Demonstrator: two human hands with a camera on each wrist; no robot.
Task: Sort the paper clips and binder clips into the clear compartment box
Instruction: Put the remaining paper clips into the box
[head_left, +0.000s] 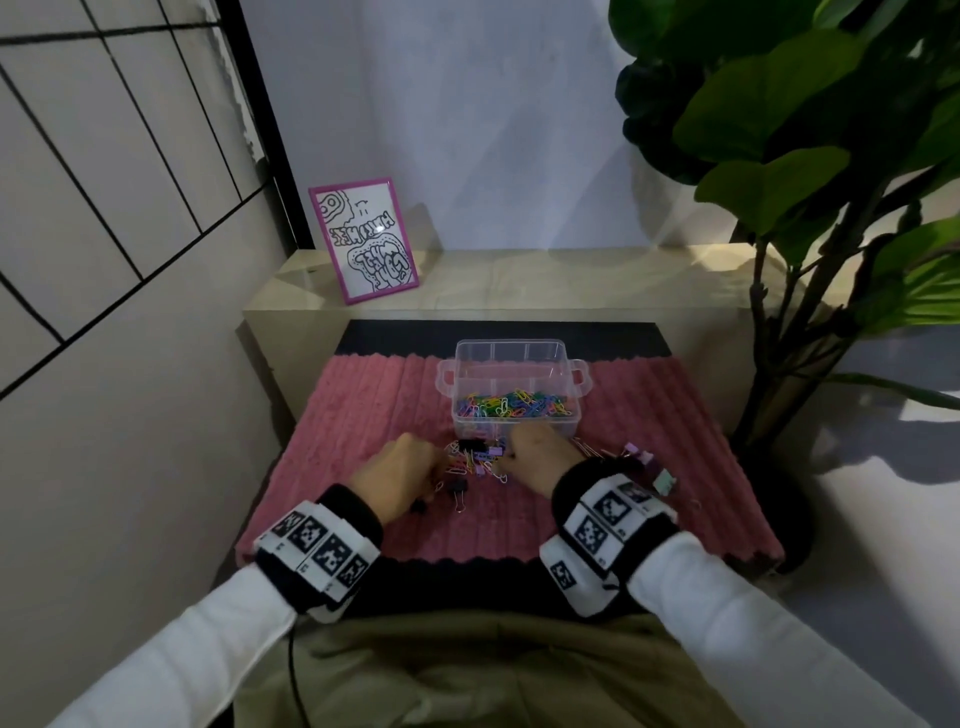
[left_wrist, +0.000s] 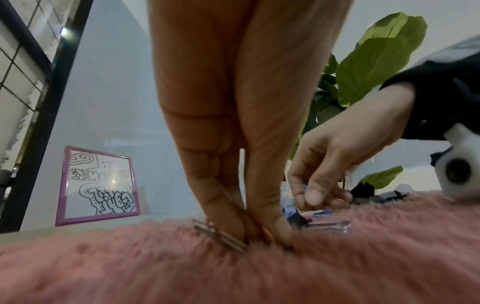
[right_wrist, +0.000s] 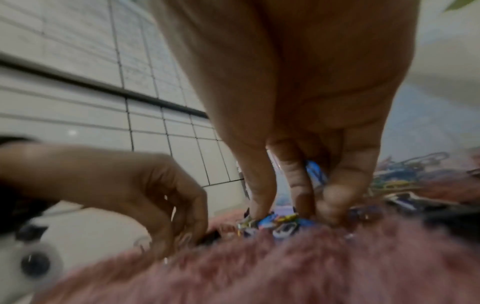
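Note:
A clear compartment box (head_left: 514, 364) stands on the pink furry mat (head_left: 363, 415); its near compartment holds many coloured paper clips (head_left: 514, 404). Just in front of it lies a loose pile of paper clips and binder clips (head_left: 475, 457). My left hand (head_left: 410, 462) is at the pile's left side, fingertips down on the mat. In the left wrist view it (left_wrist: 262, 236) pinches a wire paper clip (left_wrist: 221, 236). My right hand (head_left: 537, 454) reaches into the pile from the right. The right wrist view shows its fingers (right_wrist: 293, 216) curled round a bunch of coloured paper clips (right_wrist: 270, 223).
More binder clips (head_left: 647, 465) lie on the mat right of my right wrist. A purple-framed drawing (head_left: 363, 239) leans on the ledge behind. A large potted plant (head_left: 810, 156) stands at the right. The mat's left part is bare.

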